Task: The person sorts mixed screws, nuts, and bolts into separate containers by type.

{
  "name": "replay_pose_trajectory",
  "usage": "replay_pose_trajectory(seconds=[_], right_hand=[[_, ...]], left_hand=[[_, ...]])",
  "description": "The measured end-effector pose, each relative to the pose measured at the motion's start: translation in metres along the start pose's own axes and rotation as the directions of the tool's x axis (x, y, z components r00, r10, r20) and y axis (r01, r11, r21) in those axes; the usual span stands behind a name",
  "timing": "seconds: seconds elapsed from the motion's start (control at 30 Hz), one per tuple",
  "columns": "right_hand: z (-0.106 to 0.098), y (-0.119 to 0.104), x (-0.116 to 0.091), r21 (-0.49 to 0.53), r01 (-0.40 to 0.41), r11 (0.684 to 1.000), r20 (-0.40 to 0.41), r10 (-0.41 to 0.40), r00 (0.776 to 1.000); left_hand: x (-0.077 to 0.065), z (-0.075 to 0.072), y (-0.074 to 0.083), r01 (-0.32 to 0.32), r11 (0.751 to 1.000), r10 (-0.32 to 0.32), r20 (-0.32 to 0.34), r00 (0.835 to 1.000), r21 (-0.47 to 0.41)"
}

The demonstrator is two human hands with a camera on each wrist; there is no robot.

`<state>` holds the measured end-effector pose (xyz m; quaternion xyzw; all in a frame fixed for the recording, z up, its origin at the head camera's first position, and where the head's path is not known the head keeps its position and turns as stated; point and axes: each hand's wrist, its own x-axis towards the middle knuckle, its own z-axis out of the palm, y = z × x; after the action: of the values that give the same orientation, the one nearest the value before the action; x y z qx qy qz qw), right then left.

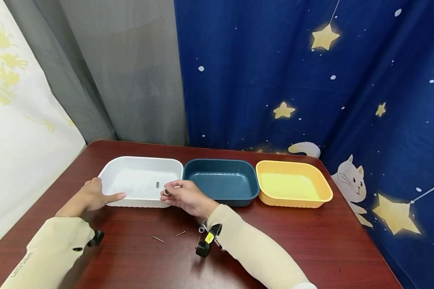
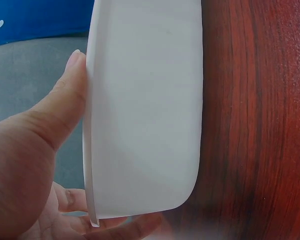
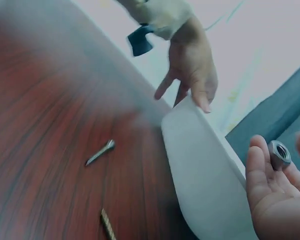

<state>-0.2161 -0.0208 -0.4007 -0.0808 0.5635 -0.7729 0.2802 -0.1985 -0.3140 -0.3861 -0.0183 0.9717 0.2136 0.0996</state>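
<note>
R hand (image 1: 188, 197) clamped on metal nut (image 1: 167, 192), fingers curled round it, at R end of white tray (image 1: 130, 176) by near rim; inside rim or just short of it, can't tell. L hand (image 1: 93, 195) grips tray's L end, thumb along near rim, fingers round outside; looks like steadying.

Step in hand, prob.: putting nut into white tray. Next move seems to call for nut well inside rim, then fingers apart to let go, L hand holding tray firm.

Count: trays 3, in row L to R: white, dk blue (image 1: 220, 180), yellow (image 1: 293, 180). Nuts: 1 in R hand; small metal pc (image 1: 157, 184) on white tray floor, prob. another; ring-like pc (image 1: 201, 229) on table (image 1: 130, 265) near R wrist. Screws: 2 plain, L screw (image 1: 158, 238), R screw (image 1: 180, 233), apart. More metal bits by wrist cam (image 1: 203, 249), part hidden; no. unclear.
</note>
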Motion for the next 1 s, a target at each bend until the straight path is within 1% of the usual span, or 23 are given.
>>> replay_pose_trajectory(seconds=[0.1,0.2,0.23,0.37,0.5,0.57,0.67,0.8,0.9,1.0], right_hand=[[0.003,-0.003,0.007,0.166,-0.025,0.986,-0.048,0.034,0.998],[0.006,-0.004,0.015,0.331,-0.046,0.942,-0.055,0.067,0.996],[0.007,-0.005,0.017,0.371,-0.05,0.927,-0.05,0.074,0.996],[0.012,-0.006,0.026,0.488,-0.071,0.87,-0.033,0.1,0.994],[0.017,-0.006,0.035,0.59,-0.068,0.805,-0.057,0.126,0.99],[0.019,-0.006,0.039,0.631,-0.062,0.774,-0.079,0.144,0.986],[0.022,-0.006,0.044,0.662,-0.061,0.747,-0.111,0.179,0.978],[0.026,-0.006,0.054,0.674,-0.08,0.734,-0.13,0.224,0.966],[0.029,-0.004,0.061,0.675,-0.096,0.731,-0.134,0.25,0.959],[0.031,-0.003,0.066,0.678,-0.117,0.726,-0.145,0.288,0.947]], left_hand=[[0.001,0.0,-0.001,-0.009,1.0,0.009,-0.008,1.0,0.002],[0.001,0.001,-0.001,-0.01,1.0,0.01,-0.011,1.0,0.001],[0.001,0.001,-0.001,-0.01,1.0,0.01,-0.011,1.0,0.0],[0.0,0.0,-0.001,-0.013,1.0,0.013,-0.02,1.0,-0.003],[0.0,0.0,0.0,-0.024,1.0,0.024,-0.034,0.999,-0.004],[0.0,0.0,0.0,-0.029,1.0,0.029,-0.038,0.999,-0.003],[0.001,0.0,0.0,-0.028,1.0,0.028,-0.034,0.999,-0.002],[0.001,0.0,-0.003,-0.018,1.0,0.018,-0.022,1.0,-0.002],[0.001,0.001,-0.004,-0.021,1.0,0.021,-0.023,1.0,-0.004],[0.001,0.002,-0.003,-0.032,0.999,0.031,-0.029,0.999,-0.006]])
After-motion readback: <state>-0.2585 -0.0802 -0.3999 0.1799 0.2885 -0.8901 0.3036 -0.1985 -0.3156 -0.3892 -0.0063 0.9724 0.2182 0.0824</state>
